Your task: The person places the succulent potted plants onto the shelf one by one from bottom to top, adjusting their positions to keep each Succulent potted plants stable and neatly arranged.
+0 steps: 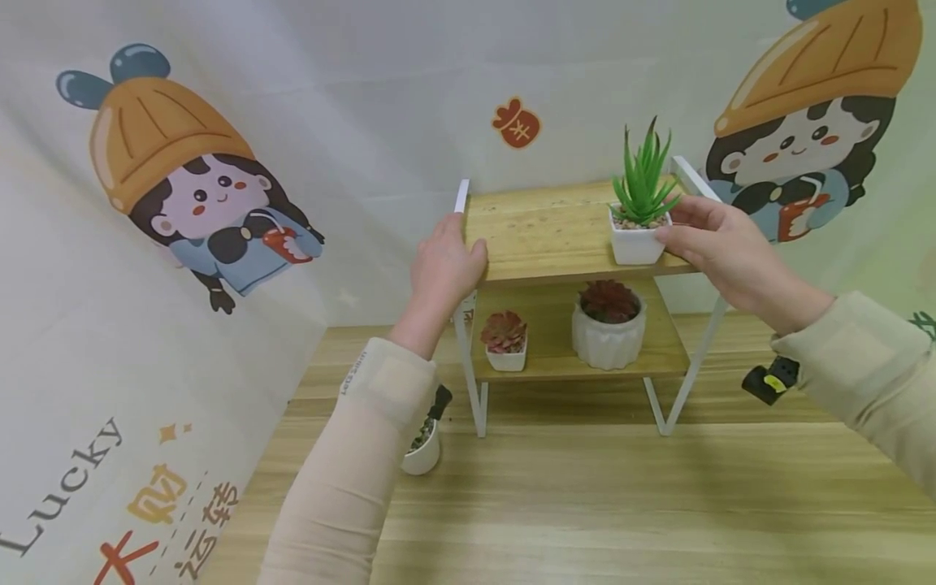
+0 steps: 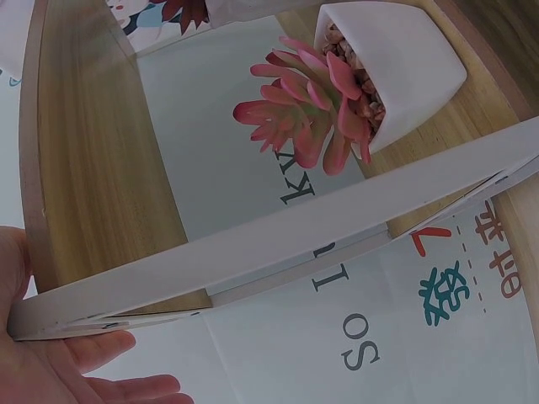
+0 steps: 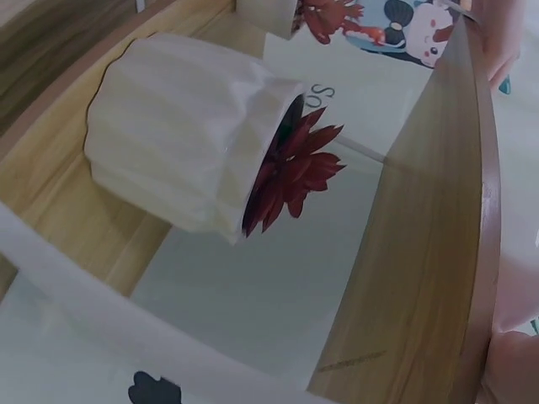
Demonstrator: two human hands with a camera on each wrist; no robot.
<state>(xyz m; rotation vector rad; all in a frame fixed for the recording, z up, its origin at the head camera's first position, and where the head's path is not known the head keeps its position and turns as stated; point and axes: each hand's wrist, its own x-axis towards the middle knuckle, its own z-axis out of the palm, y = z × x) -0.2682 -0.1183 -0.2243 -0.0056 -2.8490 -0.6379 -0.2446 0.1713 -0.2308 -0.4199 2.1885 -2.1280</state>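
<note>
In the head view, a two-tier wooden shelf [image 1: 548, 227] with a white metal frame stands before me. My left hand [image 1: 444, 264] grips its top left corner, thumb over the board; in the left wrist view the fingers [image 2: 101, 349] extend past the frame. At the top board's right end my right hand [image 1: 720, 248] holds the white square pot of a green artificial aloe [image 1: 645, 187], thumb at its near side. On the lower tier are a small potted pink succulent [image 1: 504, 331] and a dark red succulent [image 1: 609, 302] in a larger ribbed white pot [image 1: 608, 337].
A small round white pot [image 1: 422, 451] stands on the wood-grain table [image 1: 556, 487], partly behind my left forearm. Green leaves [image 1: 923, 323] show at the right edge. A printed cloth backdrop [image 1: 395, 106] rises behind and to the left.
</note>
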